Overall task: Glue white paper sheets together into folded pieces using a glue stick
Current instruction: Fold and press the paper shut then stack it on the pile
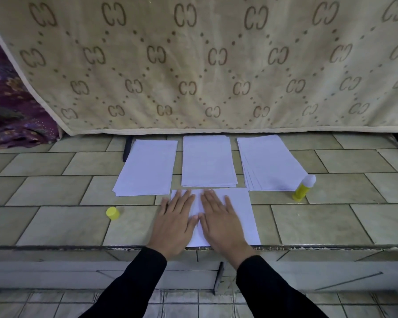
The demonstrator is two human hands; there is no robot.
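- The left hand (177,216) lies flat, palm down, fingers straight and slightly spread; it presses the left part of a white sheet (239,210), with its outermost finger over the tile just past the sheet's left edge
- The right hand (223,220) lies just beside it in the same way, fingers straight and spread, flat on the middle of the same sheet; the two thumbs nearly meet between the hands; neither hand grips anything
- The sheet under both palms lies on a tiled ledge (55,191); its bare right portion runs out to the right of the right hand, and its near edge reaches the ledge's front lip by the wrists; black sleeves cover both forearms
- Beyond the fingertips three paper stacks lie side by side, apart from each other: the left stack (147,167) ahead and left of the left hand; the middle stack (208,160) straight ahead, its near edge just beside the pressed sheet's far edge; the right stack (269,161) ahead and right of the right hand, its sheets fanned
- The glue stick (302,188) stands upright and uncapped well to the right of the right hand, just beside the right stack's near corner; yellow body, white tip showing
- Its yellow cap (112,213) rests on the tile well to the left of the left hand
- A beige patterned cloth (193,65) hangs behind the stacks; purple fabric (9,106) shows far left
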